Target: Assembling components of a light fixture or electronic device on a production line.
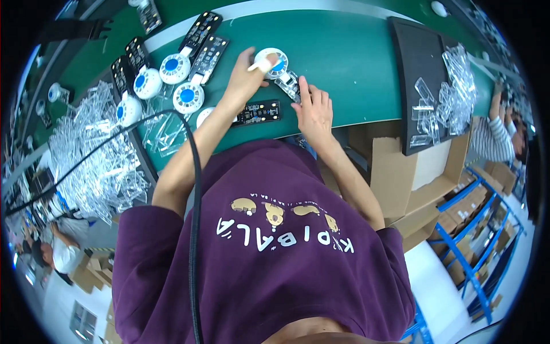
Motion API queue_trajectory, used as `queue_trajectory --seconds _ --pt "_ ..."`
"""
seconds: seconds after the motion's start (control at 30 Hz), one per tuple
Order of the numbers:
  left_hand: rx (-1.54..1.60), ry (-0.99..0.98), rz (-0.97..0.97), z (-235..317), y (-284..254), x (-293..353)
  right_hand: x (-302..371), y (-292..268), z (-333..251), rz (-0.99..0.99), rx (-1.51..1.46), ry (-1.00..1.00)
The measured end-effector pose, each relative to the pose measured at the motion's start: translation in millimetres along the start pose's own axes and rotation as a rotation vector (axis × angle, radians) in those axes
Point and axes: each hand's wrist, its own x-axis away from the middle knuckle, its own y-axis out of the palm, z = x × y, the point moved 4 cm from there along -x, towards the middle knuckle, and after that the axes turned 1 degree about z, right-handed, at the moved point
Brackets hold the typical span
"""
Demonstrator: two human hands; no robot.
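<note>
On the green mat, my left hand (pixel 245 80) closes its fingers on a round white disc with a blue centre (pixel 279 63). A white band wraps one of its fingers. A short dark circuit board (pixel 288 87), shiny on top, is joined to the disc by a white neck. My right hand (pixel 315 112) has its index finger and thumb at this board's right side, the board's end between them. Nearer to me lies another dark circuit board (pixel 260 113); my left forearm partly covers the white disc (pixel 204 117) beside it.
Several boards with white discs (pixel 188 97) lie at the left. Beyond them is a large heap of clear plastic pieces (pixel 94 155). A black tray (pixel 404 86) with more clear pieces stands at the right, above an open cardboard box (pixel 392 172). A black cable (pixel 196 229) hangs in front.
</note>
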Motion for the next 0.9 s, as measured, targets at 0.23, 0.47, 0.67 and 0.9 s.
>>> queue_trajectory --seconds 0.23,0.47,0.67,0.9 --pt "0.866 -0.272 -0.310 22 33 34 -18 -44 -14 0.077 -0.197 -0.070" --pt "0.833 0.193 -0.081 97 44 35 -40 -48 33 0.425 -1.187 0.718" --pt "0.394 0.519 -0.108 142 68 62 -50 -53 65 0.574 -1.546 0.850" --pt "0.629 0.143 -0.179 158 129 -65 -73 -100 162 0.360 -0.661 0.544"
